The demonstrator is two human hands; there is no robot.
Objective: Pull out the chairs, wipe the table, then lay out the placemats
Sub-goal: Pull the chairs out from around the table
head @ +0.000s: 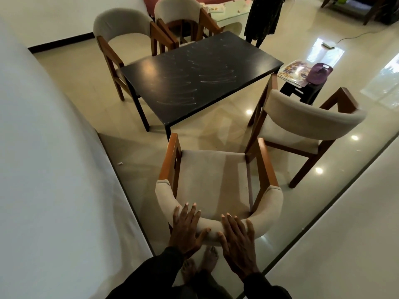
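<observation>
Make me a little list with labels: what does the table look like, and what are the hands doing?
table: black, pale streaks across its top
nearest chair: faces the table, apart from it
left hand: rests on that chair's backrest, fingers spread
right hand: rests on the same backrest
other chairs: three around the table
stool: right of the table, carries a purple item

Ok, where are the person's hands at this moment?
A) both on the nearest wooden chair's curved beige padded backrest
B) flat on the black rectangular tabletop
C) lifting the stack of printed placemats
A: the left hand and right hand both rest, fingers spread, on the curved beige padded backrest of the nearest wooden chair.
</observation>
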